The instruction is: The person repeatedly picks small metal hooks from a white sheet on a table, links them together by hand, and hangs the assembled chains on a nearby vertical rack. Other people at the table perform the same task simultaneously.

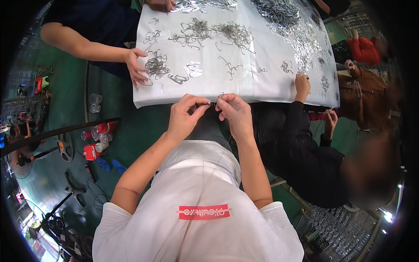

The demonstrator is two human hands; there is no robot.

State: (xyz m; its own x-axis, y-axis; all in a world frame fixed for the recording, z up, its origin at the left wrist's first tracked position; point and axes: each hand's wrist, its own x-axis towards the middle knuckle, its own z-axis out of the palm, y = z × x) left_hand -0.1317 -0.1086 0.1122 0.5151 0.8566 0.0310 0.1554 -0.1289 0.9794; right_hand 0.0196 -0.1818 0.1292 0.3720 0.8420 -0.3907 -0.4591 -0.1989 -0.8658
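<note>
Just off the near edge of the white-covered table (209, 89), my two hands meet fingertip to fingertip. My left hand (183, 117) pinches something tiny and shiny between thumb and forefinger; its kind is too small to make out. In my right hand (236, 114), a thin bent wire hook (221, 95) sticks up from between thumb and fingers. Nearest on the cloth lie a few wire hooks (178, 79) and a small stack of flat silvery metal strips (193, 69). Beyond them are tangled heaps of dark wire hooks (198, 29).
At the left, a co-worker's hand (136, 65) rests by a pile of hooks (157, 65). On my right, another person's hand (302, 86) reaches onto the table. A large mound of metal pieces (279, 17) covers the far right. Red-and-white containers (92, 152) and blue slippers (118, 166) sit on the green floor.
</note>
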